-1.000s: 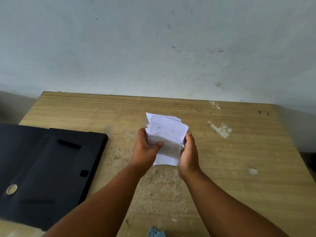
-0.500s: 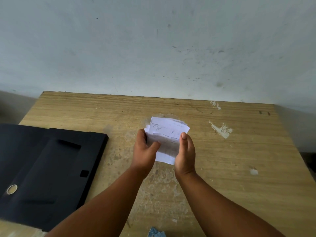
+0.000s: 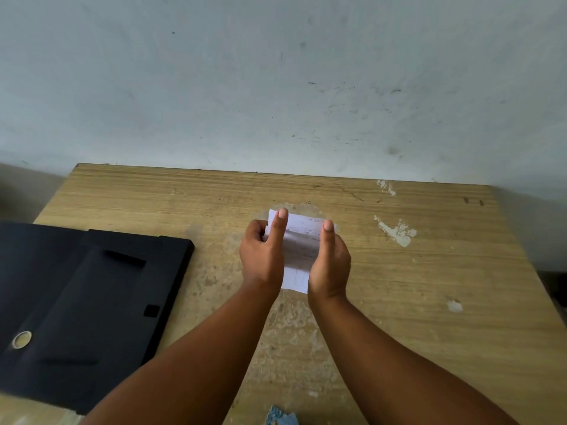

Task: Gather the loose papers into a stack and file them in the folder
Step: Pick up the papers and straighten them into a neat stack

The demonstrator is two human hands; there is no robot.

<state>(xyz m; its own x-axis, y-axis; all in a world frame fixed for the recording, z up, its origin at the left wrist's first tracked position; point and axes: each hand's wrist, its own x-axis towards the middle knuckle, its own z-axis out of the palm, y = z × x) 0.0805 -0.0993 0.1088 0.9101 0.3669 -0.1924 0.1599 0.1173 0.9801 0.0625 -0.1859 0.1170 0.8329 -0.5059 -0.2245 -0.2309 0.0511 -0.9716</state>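
head view, looking down on a worn wooden table [image 3: 429,302] set against a pale wall [image 3: 276,72]. both hands hold a small stack of white papers [image 3: 299,250] between them above the middle of the table. the left hand [image 3: 262,259] grips the stack's left edge, thumb laid up along the front of the top sheet and the other fingers hidden behind. the right hand [image 3: 329,265] presses the stack's right edge, thumb extended upward beside the top right corner. faint printed lines show on the top sheet; they are too small to read. a black folder [image 3: 92,302] lies open and flat on the left part of the table, well apart from the papers, with a round metal snap [image 3: 22,339] near its left side. a small blue scrap [image 3: 280,418] shows at the bottom edge.
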